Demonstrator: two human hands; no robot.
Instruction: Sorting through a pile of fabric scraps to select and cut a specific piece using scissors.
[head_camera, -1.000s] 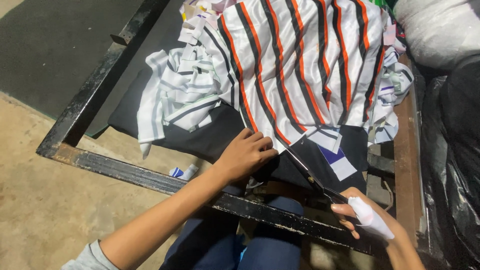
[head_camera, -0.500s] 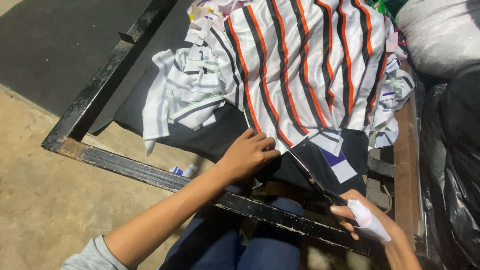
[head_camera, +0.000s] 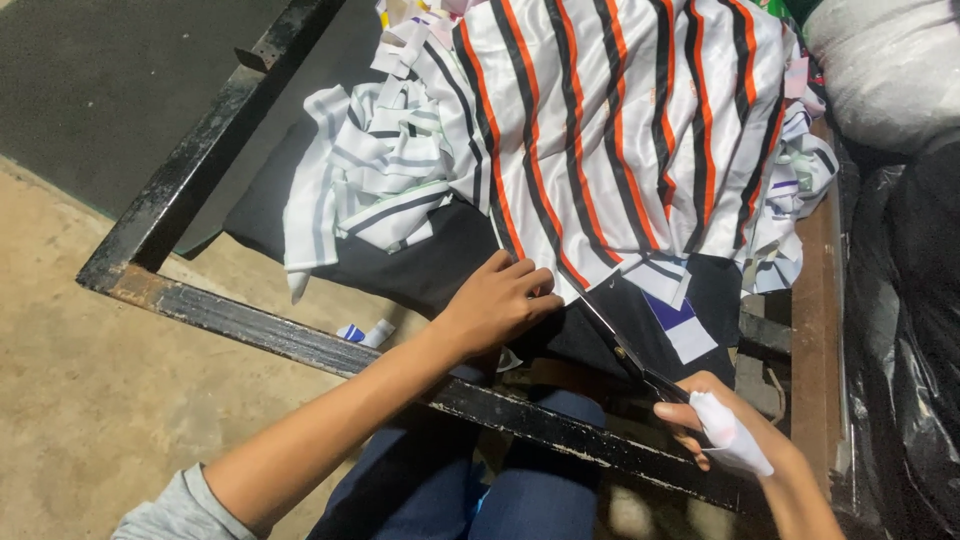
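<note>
Two hands busy — left hand (head_camera: 497, 303) pinning striped fabric (head_camera: 620, 130), right hand (head_camera: 722, 432) gripping scissors (head_camera: 625, 350).

I count two hands, my left hand (head_camera: 495, 305) and right hand (head_camera: 715, 425), and one pair of scissors (head_camera: 625, 350). I see one striped cloth (head_camera: 620, 130) and one metal frame (head_camera: 200, 160).

White fabric (head_camera: 620, 130) with orange and black stripes lies flat; dark scissors (head_camera: 620, 350) meet its lower edge.
</note>
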